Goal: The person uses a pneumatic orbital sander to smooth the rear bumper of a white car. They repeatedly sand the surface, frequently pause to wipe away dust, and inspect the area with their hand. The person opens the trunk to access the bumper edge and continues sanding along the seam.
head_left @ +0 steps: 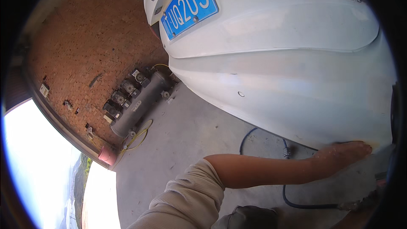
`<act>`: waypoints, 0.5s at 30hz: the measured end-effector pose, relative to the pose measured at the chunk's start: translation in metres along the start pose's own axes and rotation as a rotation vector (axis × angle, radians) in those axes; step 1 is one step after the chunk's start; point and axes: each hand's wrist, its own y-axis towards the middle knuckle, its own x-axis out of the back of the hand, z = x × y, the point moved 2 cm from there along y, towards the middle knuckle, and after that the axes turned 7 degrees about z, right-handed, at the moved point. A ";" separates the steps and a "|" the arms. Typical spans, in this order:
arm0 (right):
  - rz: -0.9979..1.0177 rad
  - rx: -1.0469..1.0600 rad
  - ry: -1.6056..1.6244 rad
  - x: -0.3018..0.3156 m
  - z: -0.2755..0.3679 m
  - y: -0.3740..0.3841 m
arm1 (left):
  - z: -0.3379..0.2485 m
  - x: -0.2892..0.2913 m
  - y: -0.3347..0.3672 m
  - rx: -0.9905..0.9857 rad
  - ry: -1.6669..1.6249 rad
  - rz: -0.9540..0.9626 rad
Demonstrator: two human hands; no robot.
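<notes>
My left hand (342, 157) lies flat with its fingers stretched out along the lower edge of a white car's rear bumper (254, 89). The left arm, in a pale rolled-up sleeve, reaches across from the lower left. By the dark right rim of the picture is my right hand (368, 203), mostly in shadow. It seems closed around a tool at the end of a dark hose (305, 205); the tool's kind is hidden. A small round cover mark (241, 94) and a short scuff (233, 74) show on the bumper.
Against the brick wall (93, 29) stands an air compressor (142, 101) with a long grey tank. A yellow hose (146, 133) lies coiled beside it, near a pink bucket (107, 155). The dark hose loops over the concrete floor (182, 123) under the car. Daylight comes through an opening at left.
</notes>
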 end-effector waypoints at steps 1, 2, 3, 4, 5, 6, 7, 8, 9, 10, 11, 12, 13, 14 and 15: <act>-0.043 -0.024 -0.018 0.005 0.001 0.000 | -0.001 -0.001 -0.004 -0.069 0.016 0.061; -0.133 -0.058 -0.038 0.010 0.001 0.000 | 0.001 -0.002 -0.012 -0.047 0.075 0.068; -0.144 -0.038 -0.064 0.011 0.001 -0.001 | 0.002 -0.004 -0.019 -0.019 0.106 0.080; -0.099 0.003 -0.022 0.009 -0.001 0.001 | 0.002 -0.007 -0.028 -0.048 0.062 0.133; -0.053 0.158 -0.054 0.005 -0.002 0.002 | 0.005 -0.010 -0.036 -0.036 0.094 0.145; -0.007 0.356 -0.135 0.000 -0.002 0.005 | 0.006 -0.010 -0.043 -0.008 0.029 0.167; 0.004 0.434 -0.113 -0.006 -0.006 0.006 | 0.010 -0.011 -0.048 0.015 -0.054 0.176; 0.021 0.471 -0.137 -0.011 -0.009 0.009 | 0.012 -0.007 -0.053 0.045 -0.070 0.183; 0.067 0.552 -0.091 -0.019 -0.013 0.009 | 0.013 -0.003 -0.057 0.058 -0.137 0.182; 0.064 0.642 -0.211 -0.026 -0.014 0.011 | 0.014 0.003 -0.059 0.088 -0.282 0.161; 0.080 0.702 -0.160 -0.033 -0.018 0.010 | 0.015 0.008 -0.062 0.130 -0.413 0.173; 0.104 0.750 -0.152 -0.037 -0.021 0.009 | 0.014 0.017 -0.064 0.155 -0.515 0.163; 0.128 0.798 -0.143 -0.043 -0.024 0.006 | 0.014 0.022 -0.065 0.190 -0.684 0.087; 0.143 0.848 -0.117 -0.046 -0.026 0.003 | 0.013 0.027 -0.065 0.214 -0.804 0.001; 0.133 0.879 -0.064 -0.048 -0.028 -0.001 | 0.011 0.030 -0.063 0.227 -0.885 -0.065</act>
